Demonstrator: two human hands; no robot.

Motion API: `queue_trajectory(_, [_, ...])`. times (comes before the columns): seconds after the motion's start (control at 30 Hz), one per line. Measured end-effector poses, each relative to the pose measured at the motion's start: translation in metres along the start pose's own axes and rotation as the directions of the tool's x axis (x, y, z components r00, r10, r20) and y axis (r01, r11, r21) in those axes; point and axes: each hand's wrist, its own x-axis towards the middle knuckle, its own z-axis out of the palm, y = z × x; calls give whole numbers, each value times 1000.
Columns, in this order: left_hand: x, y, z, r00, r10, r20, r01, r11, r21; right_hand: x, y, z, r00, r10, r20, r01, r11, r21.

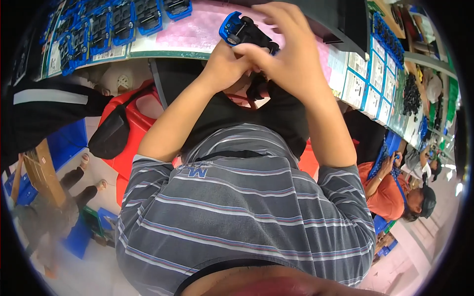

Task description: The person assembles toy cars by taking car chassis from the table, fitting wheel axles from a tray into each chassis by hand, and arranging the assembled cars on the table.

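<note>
Both hands, left hand (224, 64) and right hand (291, 54), close their fingers around a blue toy car (242, 30) held upside down above the far pink workbench (187, 34).

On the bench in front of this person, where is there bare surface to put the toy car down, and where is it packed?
Free: the pink mat between the rows of blue toy cars at far left and the toy car held by the left hand and right hand. Crowded: the bench's right stretch, covered by printed sheets and dark parts.
</note>
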Motion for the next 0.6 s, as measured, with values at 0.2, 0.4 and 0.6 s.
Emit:
queue_trajectory(0.2, [-26,1,-7,998,12,-56,-19,992,-122,-27,20,-14,985,170,22,-172,974,146])
queue_trajectory(0.4, [-40,-11,-9,999,-30,-41,31,999,33,-20,-7,27,999,-10,49,9,1000,15])
queue_trajectory(0.6, [-44,-12,-7,997,33,-72,-29,998,54,-15,-13,38,996,36,79,-40,998,45])
